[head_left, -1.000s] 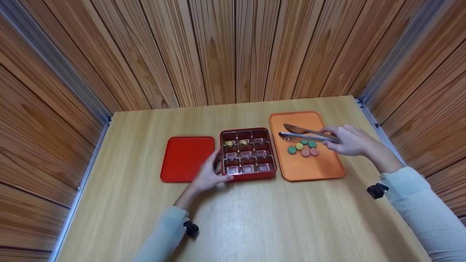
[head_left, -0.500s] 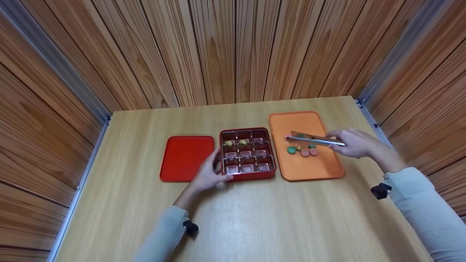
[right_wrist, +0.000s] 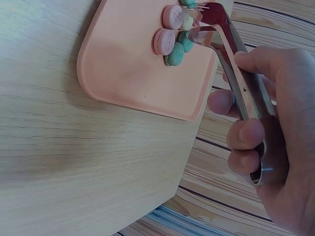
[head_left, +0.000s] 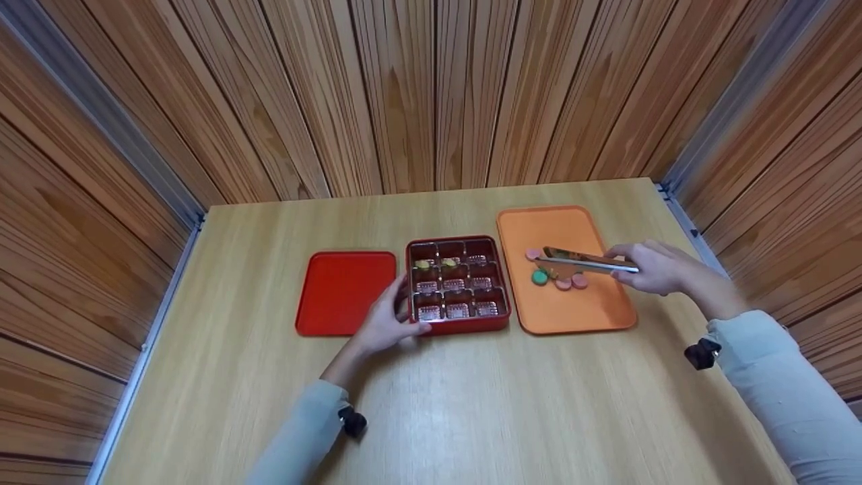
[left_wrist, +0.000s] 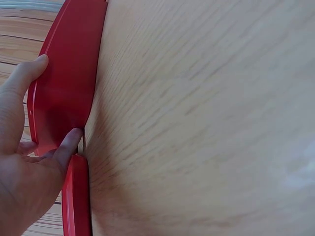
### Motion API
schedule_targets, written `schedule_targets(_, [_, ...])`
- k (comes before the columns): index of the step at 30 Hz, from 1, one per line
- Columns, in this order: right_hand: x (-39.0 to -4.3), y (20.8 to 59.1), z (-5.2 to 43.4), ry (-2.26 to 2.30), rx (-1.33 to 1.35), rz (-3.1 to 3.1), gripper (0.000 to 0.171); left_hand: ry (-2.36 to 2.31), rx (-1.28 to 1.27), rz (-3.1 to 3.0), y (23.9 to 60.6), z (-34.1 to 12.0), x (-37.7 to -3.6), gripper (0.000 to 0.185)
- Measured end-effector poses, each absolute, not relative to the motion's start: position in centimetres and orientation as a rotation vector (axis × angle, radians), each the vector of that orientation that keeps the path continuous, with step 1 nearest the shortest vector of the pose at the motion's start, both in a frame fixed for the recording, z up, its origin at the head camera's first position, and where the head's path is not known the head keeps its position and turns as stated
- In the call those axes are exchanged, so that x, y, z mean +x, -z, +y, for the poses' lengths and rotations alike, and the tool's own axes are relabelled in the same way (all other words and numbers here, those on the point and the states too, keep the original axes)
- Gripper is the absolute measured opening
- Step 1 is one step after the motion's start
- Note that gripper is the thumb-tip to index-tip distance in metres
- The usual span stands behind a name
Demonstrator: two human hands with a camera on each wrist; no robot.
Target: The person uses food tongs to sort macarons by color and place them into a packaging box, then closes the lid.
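My right hand (head_left: pixel 650 268) grips metal tongs (head_left: pixel 580 261). Their tips are down among several pink and green macarons (head_left: pixel 563 283) on the orange tray (head_left: pixel 572 310). In the right wrist view the tongs (right_wrist: pixel 231 69) reach a yellowish macaron beside two pink macarons (right_wrist: pixel 164 41) and green ones (right_wrist: pixel 174 55); whether the tips pinch it I cannot tell. My left hand (head_left: pixel 394 320) rests against the front left corner of the red compartment box (head_left: pixel 458 327). Two yellow-green macarons (head_left: pixel 423 265) lie in its back row. In the left wrist view the thumb (left_wrist: pixel 69 150) touches a red edge.
A flat red lid (head_left: pixel 345 293) lies on the wooden table (head_left: pixel 471 404) just left of the box. Wood-panelled walls close in the table at the back and both sides. The tray's (right_wrist: pixel 128 69) front half is bare.
The right hand has lowered the tongs from above the tray onto the macarons, and the tong arms have come closer together. The left hand and the box have stayed put.
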State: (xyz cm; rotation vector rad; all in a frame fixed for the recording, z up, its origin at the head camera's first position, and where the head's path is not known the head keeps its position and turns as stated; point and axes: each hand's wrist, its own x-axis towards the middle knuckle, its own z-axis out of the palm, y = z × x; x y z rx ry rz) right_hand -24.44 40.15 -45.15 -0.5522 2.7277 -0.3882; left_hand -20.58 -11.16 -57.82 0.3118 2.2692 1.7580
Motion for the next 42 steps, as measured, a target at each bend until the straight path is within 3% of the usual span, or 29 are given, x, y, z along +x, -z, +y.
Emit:
schedule_targets(27, [-25.9,44.1,39.4,0.377,-0.353,2.592,0.048,-1.721,0.306,2.306,58.0,-11.2,-20.5,0.121])
schedule_targets(42, [-25.7,43.8,38.3,0.212,-0.440,2.671,0.046,-1.731,0.339,2.319,57.9,-11.2,-20.5,0.120])
